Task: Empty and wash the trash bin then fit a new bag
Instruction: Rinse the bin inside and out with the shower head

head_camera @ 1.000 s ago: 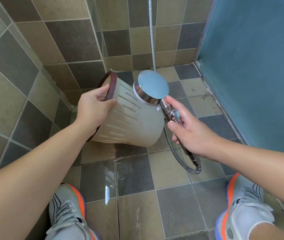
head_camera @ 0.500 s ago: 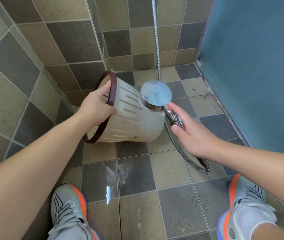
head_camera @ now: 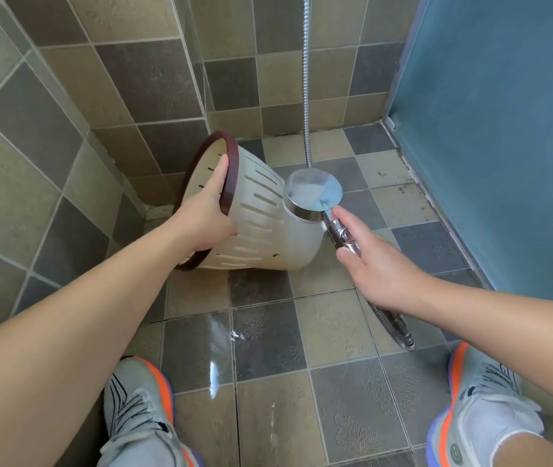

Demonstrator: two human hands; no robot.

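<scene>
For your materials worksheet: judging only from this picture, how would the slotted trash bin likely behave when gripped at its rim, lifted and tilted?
The trash bin probably feels light: the left hand alone holds it tilted by the dark rim. Its thin slotted wall likely flexes somewhat. The floor looks wet, so the plastic may be slippery.

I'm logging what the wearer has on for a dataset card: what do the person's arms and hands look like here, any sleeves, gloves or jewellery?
Both forearms are bare up to the frame edge: no sleeves show. The left hand and right hand wear no gloves, and no rings, watch or bracelet are visible. Below, the person wears grey trainers with orange and blue trim.
</scene>
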